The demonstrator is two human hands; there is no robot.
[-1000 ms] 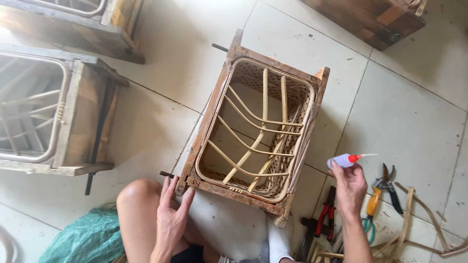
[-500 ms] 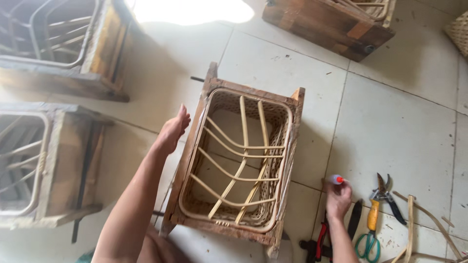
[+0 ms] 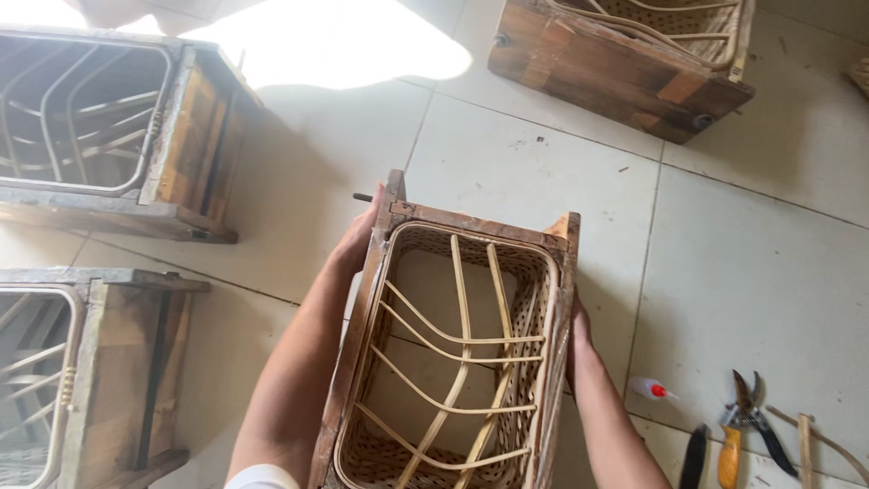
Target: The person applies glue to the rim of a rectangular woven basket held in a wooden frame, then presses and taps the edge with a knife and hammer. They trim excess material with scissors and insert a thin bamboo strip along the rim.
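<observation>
a wooden box frame (image 3: pixel 471 226) with a woven rattan basket (image 3: pixel 453 362) inside stands on the pale tiled floor (image 3: pixel 742 290). the left hand (image 3: pixel 358 240) presses flat against the frame's left outer side near the top corner; the right hand (image 3: pixel 577 335) grips the right side. just right of that arm lie a small white glue bottle (image 3: pixel 654 389) with a red cap and orange-handled pruning shears (image 3: pixel 738 421). three similar wooden frames (image 3: pixel 181 145) sit farther off, left and top right

I work over a pale tiled floor (image 3: pixel 751 272). On it lie three wooden moulds (image 3: pixel 109 127), (image 3: pixel 81 380), (image 3: pixel 625 54), a small glue bottle (image 3: pixel 654 390), orange-handled shears (image 3: pixel 738 426) and a black handle (image 3: pixel 695 455) beside them.
</observation>
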